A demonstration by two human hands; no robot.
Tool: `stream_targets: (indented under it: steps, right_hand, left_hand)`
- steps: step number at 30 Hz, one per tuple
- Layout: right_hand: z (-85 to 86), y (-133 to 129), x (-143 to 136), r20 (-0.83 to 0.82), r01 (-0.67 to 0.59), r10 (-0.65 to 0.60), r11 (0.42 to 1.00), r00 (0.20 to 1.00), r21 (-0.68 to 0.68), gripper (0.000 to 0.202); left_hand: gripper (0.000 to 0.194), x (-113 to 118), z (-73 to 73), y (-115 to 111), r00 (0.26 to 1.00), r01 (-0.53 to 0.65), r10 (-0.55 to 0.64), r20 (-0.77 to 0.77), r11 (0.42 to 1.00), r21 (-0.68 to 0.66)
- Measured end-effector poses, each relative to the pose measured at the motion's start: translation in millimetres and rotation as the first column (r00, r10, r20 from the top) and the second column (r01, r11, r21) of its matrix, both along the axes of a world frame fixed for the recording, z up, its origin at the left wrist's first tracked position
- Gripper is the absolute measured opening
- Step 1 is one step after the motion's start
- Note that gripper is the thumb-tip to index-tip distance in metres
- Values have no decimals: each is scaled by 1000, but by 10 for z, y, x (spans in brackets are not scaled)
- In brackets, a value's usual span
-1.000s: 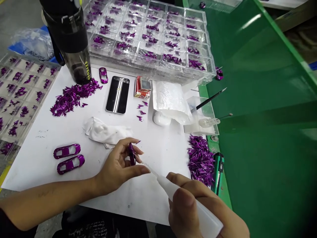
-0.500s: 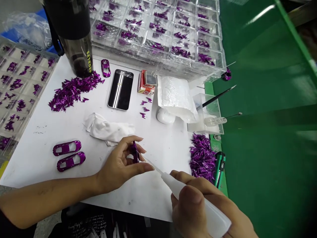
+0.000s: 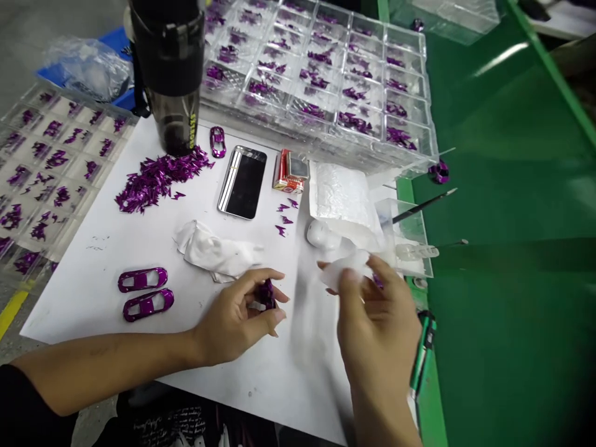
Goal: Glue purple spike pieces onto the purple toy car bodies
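My left hand (image 3: 237, 316) is closed around a small purple toy car body (image 3: 266, 294), holding it above the white work surface. My right hand (image 3: 379, 310) grips a white squeeze bottle (image 3: 344, 268), which is blurred and partly covered by the fingers; its thin nozzle does not show. The two hands are apart. Left of my left hand lie a purple car shell (image 3: 142, 279) and, just below it, another car shell (image 3: 148, 304). A crumpled white cloth (image 3: 216, 251) rests just beyond my left hand. Several small purple pieces (image 3: 285, 220) lie farther up.
A phone (image 3: 243, 183), a red box (image 3: 284, 177) and a white pouch (image 3: 344, 195) stand beyond the hands. A dark bottle (image 3: 174, 81) rises beside a purple heap (image 3: 158, 180). Compartment trays (image 3: 321, 124) line the back. A green cutter (image 3: 423, 351) lies at right.
My right hand has moved up and away from the car body, turning the squeeze bottle so its nozzle no longer points at it. My left hand still holds the car body. The view has shifted slightly.
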State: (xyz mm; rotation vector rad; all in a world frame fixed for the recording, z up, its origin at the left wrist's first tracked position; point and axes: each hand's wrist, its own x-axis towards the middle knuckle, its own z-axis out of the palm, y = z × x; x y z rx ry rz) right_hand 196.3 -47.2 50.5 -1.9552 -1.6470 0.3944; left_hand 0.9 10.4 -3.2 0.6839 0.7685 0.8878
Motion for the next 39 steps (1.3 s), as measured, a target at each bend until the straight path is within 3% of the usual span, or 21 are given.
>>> stream_targets:
  steps: [3, 5, 8, 10, 12, 14, 17, 19, 22, 25, 28, 30, 32, 34, 36, 39]
  right_hand:
    - [-218, 555, -120, 65, -5, 8, 999, 998, -44, 58]
    - [-232, 745, -132, 164, -11, 22, 998, 986, -66, 62]
    - [7, 767, -123, 330, -111, 139, 988, 934, -103, 58]
    - [247, 797, -238, 310, -268, 278, 960, 909, -74, 48]
    - [423, 980, -525, 190, -463, 454, 887, 870, -2, 35]
    - [467, 1316, -944, 91, -625, 625, 780, 775, -34, 20]
    - [316, 1874, -1594, 132, -616, 660, 742, 739, -262, 7]
    - [150, 2122, -1906, 153, -609, 663, 740, 733, -286, 14]
    - [-65, 2262, -2118, 154, -602, 655, 746, 739, -286, 20]
    - [-122, 2248, -2097, 133, -589, 641, 754, 756, -290, 22]
    - [24, 2114, -1895, 118, -587, 629, 767, 769, -259, 16]
    - [186, 1919, -1649, 96, -588, 604, 794, 791, -153, 14]
    - [335, 1634, -1332, 2, -556, 556, 831, 831, 34, 13]
    - [424, 1297, -997, -163, -428, 441, 897, 883, 109, 20]
    - [435, 964, -711, -267, -239, 253, 967, 930, 85, 27]
    - [324, 577, -453, -365, 38, -33, 999, 930, 5, 29]
  left_hand:
    - [42, -35, 25, 3, 999, 39, -38, -36, 999, 26]
    - [37, -78, 76, 11, 991, 77, -67, -118, 994, 83]
    - [27, -147, 169, 23, 966, 150, -101, -239, 969, 195]
    - [21, -181, 211, 25, 950, 186, -115, -290, 955, 232]
    - [18, -199, 226, 22, 940, 205, -121, -318, 947, 248]
    - [16, -204, 217, 17, 936, 206, -116, -332, 946, 251]
    - [15, -198, 184, 12, 928, 215, -123, -350, 948, 235]
    - [18, -195, 164, 11, 925, 215, -122, -359, 949, 231]
    - [23, -198, 153, 16, 923, 215, -113, -369, 944, 250]
    - [24, -214, 165, 31, 907, 257, -142, -397, 932, 254]
    - [25, -225, 166, 43, 902, 285, -169, -397, 924, 254]
    - [26, -214, 142, 45, 910, 287, -180, -373, 923, 257]
    - [27, -184, 99, 47, 933, 263, -198, -301, 945, 195]
    - [32, -147, 52, 56, 968, 209, -199, -151, 977, 51]
    - [42, -121, 21, 79, 988, 153, -152, 12, 985, -83]
    - [50, -125, 30, 132, 991, 77, -59, 117, 986, -151]
